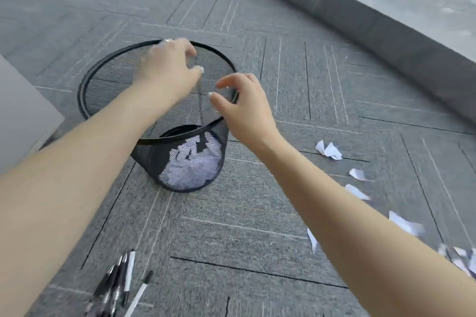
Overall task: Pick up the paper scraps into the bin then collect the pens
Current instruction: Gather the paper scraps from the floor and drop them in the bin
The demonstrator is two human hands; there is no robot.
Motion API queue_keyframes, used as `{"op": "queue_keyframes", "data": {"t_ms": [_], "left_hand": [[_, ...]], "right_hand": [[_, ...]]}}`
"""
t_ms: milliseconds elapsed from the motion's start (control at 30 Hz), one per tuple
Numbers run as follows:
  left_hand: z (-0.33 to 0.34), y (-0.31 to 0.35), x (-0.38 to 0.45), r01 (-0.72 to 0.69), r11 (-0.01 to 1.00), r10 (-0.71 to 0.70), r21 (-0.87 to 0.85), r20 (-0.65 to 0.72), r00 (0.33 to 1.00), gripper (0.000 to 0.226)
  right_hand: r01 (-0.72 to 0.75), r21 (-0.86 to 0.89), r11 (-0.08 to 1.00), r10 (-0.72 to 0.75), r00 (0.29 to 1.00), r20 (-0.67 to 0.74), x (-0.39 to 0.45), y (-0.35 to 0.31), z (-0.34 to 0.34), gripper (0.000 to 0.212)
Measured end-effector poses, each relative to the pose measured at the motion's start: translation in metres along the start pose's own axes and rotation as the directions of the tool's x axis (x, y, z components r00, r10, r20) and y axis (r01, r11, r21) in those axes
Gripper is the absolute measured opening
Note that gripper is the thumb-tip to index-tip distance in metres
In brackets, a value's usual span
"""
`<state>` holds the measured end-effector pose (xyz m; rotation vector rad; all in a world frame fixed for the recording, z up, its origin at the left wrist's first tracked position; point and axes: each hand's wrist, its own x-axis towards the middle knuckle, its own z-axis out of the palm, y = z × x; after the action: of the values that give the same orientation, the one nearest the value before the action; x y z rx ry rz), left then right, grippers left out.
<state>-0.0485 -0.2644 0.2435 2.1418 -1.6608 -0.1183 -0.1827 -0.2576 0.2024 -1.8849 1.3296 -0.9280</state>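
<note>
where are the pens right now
In the head view, the black and white pens lie bunched on the grey carpet at bottom left, below the black mesh bin and under the left forearm.

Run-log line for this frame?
left hand open over bin | right hand open at rim | paper in bin | scraps on carpet | pens uncollected

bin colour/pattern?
Black wire mesh bin with a solid black rim; white paper shows through the mesh. Head view, the only one.
</note>
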Motion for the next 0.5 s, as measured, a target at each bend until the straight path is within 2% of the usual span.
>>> {"op": "queue_keyframes", "data": {"t_ms": [67, 167, 200, 267, 333, 400, 500], "left_hand": [[0.014, 0.035, -0.006, -0.190, 0.972, 0.176, -0.137, -0.109, 0.978, 0.025], [0.051, 0.092, -0.031, -0.437, 0.860, 0.418, -0.265, -0.125, 0.900, 0.021], [0.069, 0.107, -0.043, -0.482, 0.826, 0.484, -0.292, -0.068, 0.872, 0.021], [0.107, 0.129, -0.075, -0.536, 0.788, 0.592, -0.302, 0.135, 0.794, 0.023], [0.144, 0.140, -0.107, -0.601, 0.764, 0.640, -0.235, 0.393, 0.660, 0.028], [0.178, 0.140, -0.131, -0.649, 0.739, 0.612, -0.180, 0.581, 0.536, 0.031], [0.215, 0.136, -0.149, -0.636, 0.755, 0.527, -0.160, 0.726, 0.443, 0.033]], "right_hand": [[0.010, 0.106, 0.994, 0.009, 0.985, -0.172, -0.020, 0.022, -0.016, 0.009], [-0.154, 0.143, 0.978, 0.192, 0.930, -0.314, -0.064, 0.086, -0.039, 0.007], [-0.247, 0.156, 0.956, 0.286, 0.897, -0.338, -0.082, 0.113, -0.046, 0.006], [-0.446, 0.190, 0.875, 0.485, 0.793, -0.368, -0.123, 0.166, -0.059, 0.006], [-0.597, 0.226, 0.770, 0.634, 0.674, -0.379, -0.162, 0.205, -0.075, 0.011], [-0.675, 0.236, 0.699, 0.704, 0.590, -0.395, -0.191, 0.230, -0.094, 0.012], [-0.736, 0.211, 0.643, 0.751, 0.553, -0.360, -0.216, 0.247, -0.120, 0.014]]}}
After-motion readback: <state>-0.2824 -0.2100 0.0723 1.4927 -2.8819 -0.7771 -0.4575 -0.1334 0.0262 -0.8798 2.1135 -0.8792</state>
